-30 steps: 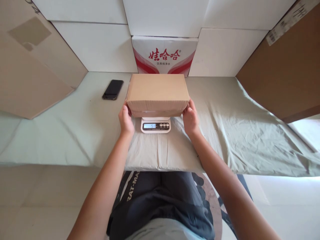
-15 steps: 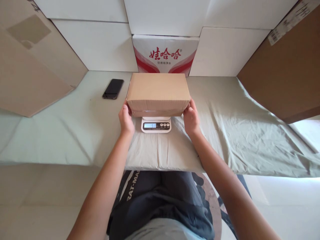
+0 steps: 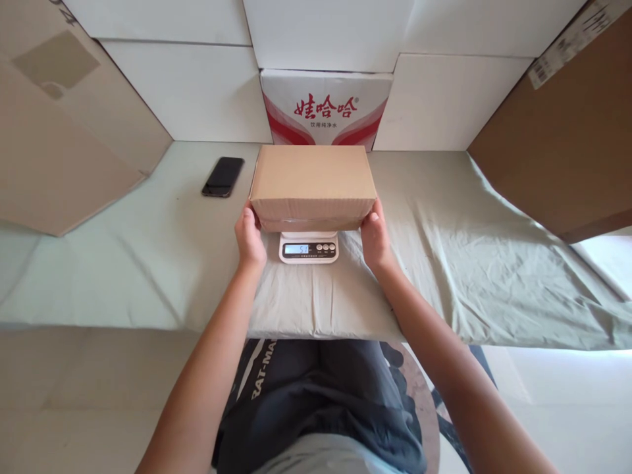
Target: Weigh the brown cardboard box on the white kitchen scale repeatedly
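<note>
One cardboard box (image 3: 313,172) is held between your left hand (image 3: 251,237) and right hand (image 3: 374,238), fingers part-curled around its lower ends, over the white scale (image 3: 309,258).

At centre, the carton (image 3: 313,172) is showing plain tan, the scale (image 3: 309,258) white and black; at upper centre, a whitish box (image 3: 326,82) is displaying red curves and lettering; the cloth (image 3: 192,257) is showing pale green.
</note>
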### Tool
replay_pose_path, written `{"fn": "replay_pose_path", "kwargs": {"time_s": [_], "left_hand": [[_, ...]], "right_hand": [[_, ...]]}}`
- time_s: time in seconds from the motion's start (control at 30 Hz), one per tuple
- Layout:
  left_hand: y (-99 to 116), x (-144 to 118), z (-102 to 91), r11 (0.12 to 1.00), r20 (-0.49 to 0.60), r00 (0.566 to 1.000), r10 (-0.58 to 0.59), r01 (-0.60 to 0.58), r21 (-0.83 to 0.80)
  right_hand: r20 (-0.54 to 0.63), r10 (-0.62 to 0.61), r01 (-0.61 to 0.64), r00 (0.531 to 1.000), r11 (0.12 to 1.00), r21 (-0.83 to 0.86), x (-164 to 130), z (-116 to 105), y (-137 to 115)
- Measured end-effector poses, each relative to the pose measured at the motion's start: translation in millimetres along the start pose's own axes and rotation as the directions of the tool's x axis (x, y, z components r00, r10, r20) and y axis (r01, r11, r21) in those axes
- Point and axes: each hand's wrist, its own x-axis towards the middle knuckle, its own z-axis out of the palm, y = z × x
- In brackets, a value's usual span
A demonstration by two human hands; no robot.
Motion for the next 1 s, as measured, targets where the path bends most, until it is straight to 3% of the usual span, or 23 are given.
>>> {"fn": "replay_pose_path", "kwargs": {"time_s": [0.23, 0.43, 0.53, 0.6, 0.67, 0.73, 0.83, 0.93, 1.0], "left_hand": [[0, -2, 1.7, 1.0, 0.011, 1.0, 0.017, -0.017, -0.001], [5, -3, 8.3, 0.999, 0.076, 0.997, -0.015, 0.019, -0.04], [25, -1, 12.3, 0.995, 0.181, 0.982, -0.058, 0.072, -0.074], [44, 7, 12.3, 0.986, 0.307, 0.945, -0.112, 0.143, -0.081], [60, 24, 11.3, 0.977, 0.419, 0.894, -0.16, 0.204, -0.063], [65, 46, 12.1, 0.976, 0.433, 0.886, -0.167, 0.212, -0.057], [45, 82, 21.1, 0.975, 0.338, 0.931, -0.139, 0.188, -0.116], [4, 106, 36.2, 0.968, 0.339, 0.939, -0.066, 0.143, -0.208], [-23, 114, 45.2, 0.956, 0.329, 0.941, -0.079, 0.165, -0.244]], "right_hand": [[0.042, -0.065, 0.066, 0.997, 0.998, -0.023, -6, 11, -5], [0.02, -0.048, 0.048, 0.999, 0.999, -0.024, -8, 15, -6], [-0.005, -0.069, 0.069, 0.998, 0.997, -0.015, -3, 12, -12], [-0.007, -0.09, 0.09, 0.996, 0.996, -0.022, 5, 9, -18], [-0.001, -0.111, 0.111, 0.994, 0.992, -0.052, 16, 9, -23], [-0.001, -0.142, 0.141, 0.99, 0.986, -0.088, 33, 11, -24], [-0.011, -0.183, 0.18, 0.983, 0.977, -0.112, 65, 18, -15], [-0.034, -0.211, 0.208, 0.977, 0.975, -0.077, 99, 20, 7], [-0.05, -0.179, 0.179, 0.983, 0.984, -0.016, 118, 17, 26]]}}
